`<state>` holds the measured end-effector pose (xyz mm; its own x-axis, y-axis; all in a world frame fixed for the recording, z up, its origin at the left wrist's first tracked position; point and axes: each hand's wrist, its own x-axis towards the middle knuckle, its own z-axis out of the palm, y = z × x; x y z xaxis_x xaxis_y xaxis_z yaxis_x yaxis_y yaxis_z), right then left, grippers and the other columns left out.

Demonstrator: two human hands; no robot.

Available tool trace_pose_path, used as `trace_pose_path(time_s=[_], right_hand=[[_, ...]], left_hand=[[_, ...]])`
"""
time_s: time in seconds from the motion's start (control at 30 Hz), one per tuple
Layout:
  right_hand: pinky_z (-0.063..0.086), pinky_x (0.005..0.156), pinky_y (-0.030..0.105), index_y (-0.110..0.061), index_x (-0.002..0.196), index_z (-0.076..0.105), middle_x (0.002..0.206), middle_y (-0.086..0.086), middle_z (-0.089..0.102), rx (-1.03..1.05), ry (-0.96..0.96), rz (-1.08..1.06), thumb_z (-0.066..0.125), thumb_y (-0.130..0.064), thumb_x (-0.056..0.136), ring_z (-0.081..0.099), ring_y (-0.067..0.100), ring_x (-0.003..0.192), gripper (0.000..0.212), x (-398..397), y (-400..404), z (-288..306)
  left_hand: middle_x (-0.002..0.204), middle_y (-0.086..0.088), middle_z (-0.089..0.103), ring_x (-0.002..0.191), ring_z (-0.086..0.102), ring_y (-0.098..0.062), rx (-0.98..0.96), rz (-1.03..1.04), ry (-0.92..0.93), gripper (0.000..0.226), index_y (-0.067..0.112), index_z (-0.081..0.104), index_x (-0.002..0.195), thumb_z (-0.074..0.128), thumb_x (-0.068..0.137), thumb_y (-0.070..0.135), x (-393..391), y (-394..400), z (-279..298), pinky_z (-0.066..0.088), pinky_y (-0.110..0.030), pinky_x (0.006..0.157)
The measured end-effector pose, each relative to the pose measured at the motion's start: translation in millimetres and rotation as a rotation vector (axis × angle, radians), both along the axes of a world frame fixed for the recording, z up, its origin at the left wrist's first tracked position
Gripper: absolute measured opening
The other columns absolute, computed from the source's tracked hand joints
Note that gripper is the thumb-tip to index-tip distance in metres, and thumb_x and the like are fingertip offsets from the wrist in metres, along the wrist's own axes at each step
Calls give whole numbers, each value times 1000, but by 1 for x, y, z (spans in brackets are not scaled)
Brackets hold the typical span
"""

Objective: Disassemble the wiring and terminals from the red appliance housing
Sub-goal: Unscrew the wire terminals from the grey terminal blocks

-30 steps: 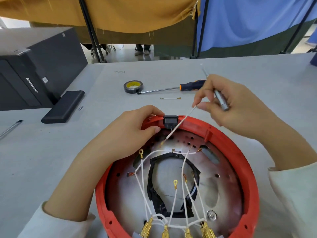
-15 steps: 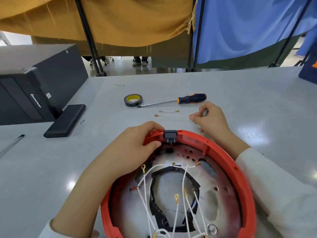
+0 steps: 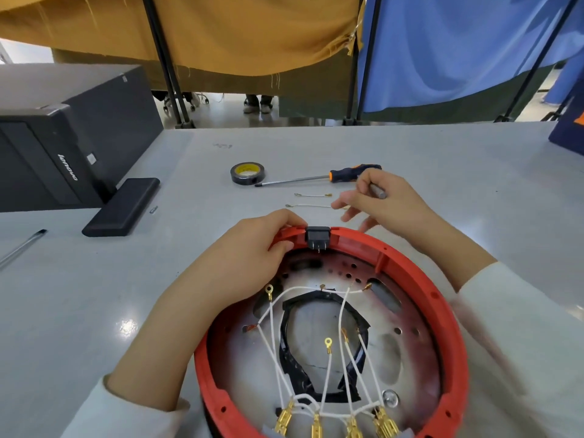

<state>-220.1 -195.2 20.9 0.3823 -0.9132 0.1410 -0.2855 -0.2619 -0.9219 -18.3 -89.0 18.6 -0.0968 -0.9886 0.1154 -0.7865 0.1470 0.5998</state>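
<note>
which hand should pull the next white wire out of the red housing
Probably the right hand: it hovers free over the grey table, holding only a small metal tool. The left hand grips the round red plastic housing rim, steadying it.

My grey table carries the red housing, a black tape roll, an orange-and-black screwdriver, two loose white wires, a black Lenovo computer case, a flat black block and a pen.
</note>
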Motion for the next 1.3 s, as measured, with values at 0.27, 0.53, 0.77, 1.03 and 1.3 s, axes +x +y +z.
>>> trace_pose_path(time_s=[0.27, 0.53, 0.77, 1.03, 1.3], right_hand=[[53, 81, 39, -19, 66, 40, 77, -6, 72, -221, 388, 210, 81, -30, 70, 66, 3, 79, 43, 13, 37, 24], [48, 70, 30, -23, 65, 37, 73, -8, 72, -240, 426, 143, 83, -31, 68, 65, 5, 71, 47, 2, 39, 26], [47, 66, 32, -22, 69, 38, 76, 0, 65, -267, 583, -87, 79, -36, 72, 65, 20, 76, 43, -26, 42, 31], [46, 72, 35, -26, 74, 38, 83, -5, 59, -366, 803, -107, 66, -51, 79, 57, 21, 82, 38, -14, 40, 42], [40, 60, 33, -25, 70, 39, 75, -6, 53, -477, 845, 141, 61, -49, 85, 46, 10, 67, 36, 22, 17, 30]], left_hand=[[105, 23, 61, 90, 61, 2, -69, 50, 199, 31, 36, 41, 112, 56, 92, 18, -2, 0, 1, 48, -22, 81], [104, 22, 67, 90, 67, -6, -54, 81, 421, 27, 34, 57, 112, 59, 91, 17, 14, 8, 14, 47, -21, 84], [120, 21, 60, 101, 61, 3, 59, 163, 369, 33, 31, 57, 124, 58, 92, 24, 20, 9, 12, 45, -11, 86], [131, 10, 56, 118, 50, -9, 78, 235, 188, 38, 31, 51, 133, 43, 98, 16, 19, 3, 4, 34, -22, 96], [112, 16, 66, 101, 60, 2, 99, 113, 375, 33, 33, 56, 124, 51, 96, 15, 11, -1, 2, 43, -13, 87]])
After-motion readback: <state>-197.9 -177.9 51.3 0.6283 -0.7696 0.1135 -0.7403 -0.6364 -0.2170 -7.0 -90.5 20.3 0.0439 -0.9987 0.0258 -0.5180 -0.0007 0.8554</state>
